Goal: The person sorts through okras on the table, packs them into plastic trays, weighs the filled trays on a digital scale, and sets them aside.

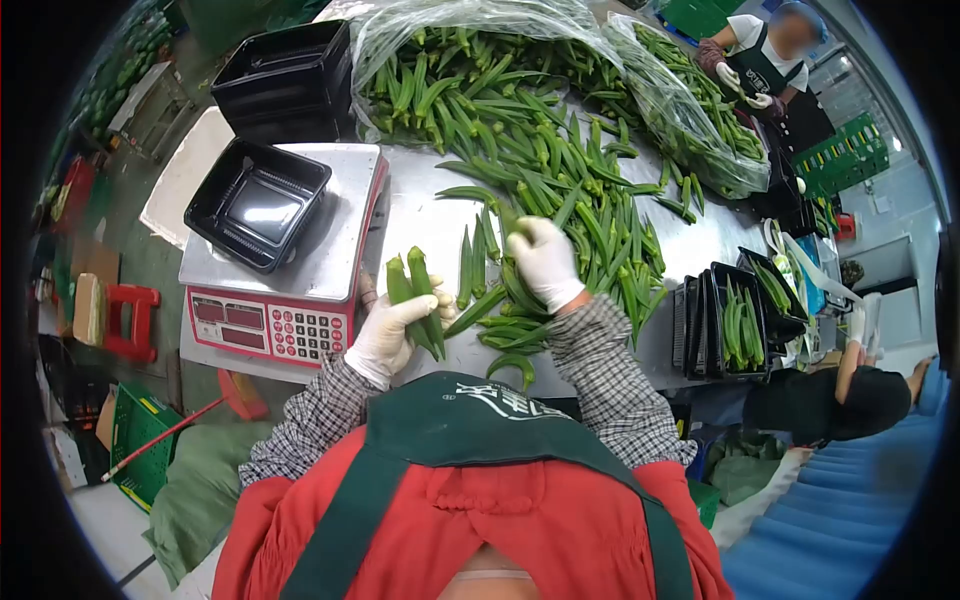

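Observation:
My left hand, in a white glove, is closed around a few green okra pods that stick up past the thumb, to the right of the scale. My right hand, also gloved in white, is over the okra pile, its fingers curled together around an okra pod that looks blurred. Loose okra lies on the metal table between and around both hands. On the pan of the red and white scale rests a black plastic tray with nothing in it.
Stacked black trays stand behind the scale. Clear plastic bags of okra lie at the back. Trays filled with okra are at the right. One co-worker stands at the back right, another person at the right.

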`<move>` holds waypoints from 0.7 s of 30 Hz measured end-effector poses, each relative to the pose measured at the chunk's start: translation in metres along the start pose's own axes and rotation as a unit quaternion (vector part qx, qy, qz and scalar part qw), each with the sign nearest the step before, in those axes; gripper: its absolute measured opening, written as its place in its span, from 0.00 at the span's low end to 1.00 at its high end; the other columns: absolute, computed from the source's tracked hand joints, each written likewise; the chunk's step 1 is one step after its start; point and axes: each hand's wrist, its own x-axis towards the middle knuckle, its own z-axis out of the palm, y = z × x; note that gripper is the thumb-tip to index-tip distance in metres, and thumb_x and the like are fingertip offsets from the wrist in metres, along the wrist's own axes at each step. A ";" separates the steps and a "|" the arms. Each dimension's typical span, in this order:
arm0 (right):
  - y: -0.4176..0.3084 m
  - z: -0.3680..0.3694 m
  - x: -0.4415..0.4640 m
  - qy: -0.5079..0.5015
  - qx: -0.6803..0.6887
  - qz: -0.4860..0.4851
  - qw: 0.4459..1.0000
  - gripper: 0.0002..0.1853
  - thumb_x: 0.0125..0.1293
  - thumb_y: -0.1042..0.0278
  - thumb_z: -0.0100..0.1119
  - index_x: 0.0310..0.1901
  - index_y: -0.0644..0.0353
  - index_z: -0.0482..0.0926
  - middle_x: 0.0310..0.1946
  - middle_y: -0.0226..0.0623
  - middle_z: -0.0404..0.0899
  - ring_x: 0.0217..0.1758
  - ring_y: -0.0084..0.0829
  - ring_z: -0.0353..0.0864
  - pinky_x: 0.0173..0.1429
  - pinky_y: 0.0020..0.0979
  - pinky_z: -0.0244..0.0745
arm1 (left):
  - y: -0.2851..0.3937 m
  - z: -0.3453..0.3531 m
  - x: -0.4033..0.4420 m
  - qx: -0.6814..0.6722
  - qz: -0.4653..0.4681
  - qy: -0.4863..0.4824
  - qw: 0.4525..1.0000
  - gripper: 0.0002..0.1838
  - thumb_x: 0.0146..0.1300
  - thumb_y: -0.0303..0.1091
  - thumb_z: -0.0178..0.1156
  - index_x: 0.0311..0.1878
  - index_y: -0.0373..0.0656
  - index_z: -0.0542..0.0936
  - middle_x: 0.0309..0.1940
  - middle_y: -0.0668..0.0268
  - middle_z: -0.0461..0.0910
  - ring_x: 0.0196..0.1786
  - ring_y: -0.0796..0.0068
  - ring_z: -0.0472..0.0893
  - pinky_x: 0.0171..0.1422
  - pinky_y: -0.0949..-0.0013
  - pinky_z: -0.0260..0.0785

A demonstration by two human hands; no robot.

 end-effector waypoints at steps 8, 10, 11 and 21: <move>-0.034 -0.054 0.005 -0.141 0.570 0.298 0.752 0.18 0.68 0.60 0.48 0.46 0.69 0.76 0.33 0.38 0.81 0.36 0.28 0.78 0.47 0.28 0.73 | -0.004 0.001 0.013 -0.060 -0.038 -0.037 0.997 0.20 0.59 0.26 0.56 0.55 0.34 0.68 0.43 0.55 0.78 0.44 0.65 0.80 0.49 0.64 0.75; -0.035 -0.048 -0.001 -0.156 0.603 0.332 0.708 0.18 0.69 0.60 0.45 0.46 0.67 0.76 0.35 0.39 0.80 0.39 0.29 0.78 0.47 0.30 0.73 | -0.004 0.000 0.015 -0.064 -0.044 -0.035 0.996 0.20 0.60 0.27 0.56 0.55 0.34 0.68 0.43 0.56 0.78 0.44 0.65 0.80 0.49 0.64 0.75; -0.036 -0.045 -0.004 -0.165 0.621 0.333 0.690 0.18 0.70 0.60 0.45 0.46 0.68 0.76 0.36 0.40 0.80 0.40 0.30 0.78 0.48 0.30 0.73 | -0.004 -0.002 0.016 -0.065 -0.049 -0.033 0.996 0.20 0.60 0.27 0.56 0.55 0.34 0.68 0.43 0.56 0.78 0.44 0.65 0.80 0.49 0.64 0.75; -0.051 -0.031 -0.017 -0.200 0.701 0.357 0.584 0.21 0.71 0.55 0.42 0.50 0.67 0.73 0.39 0.40 0.79 0.41 0.32 0.76 0.52 0.34 0.69 | -0.006 0.002 0.018 -0.080 -0.049 -0.046 0.995 0.21 0.60 0.28 0.56 0.56 0.33 0.68 0.43 0.53 0.78 0.44 0.62 0.80 0.50 0.62 0.76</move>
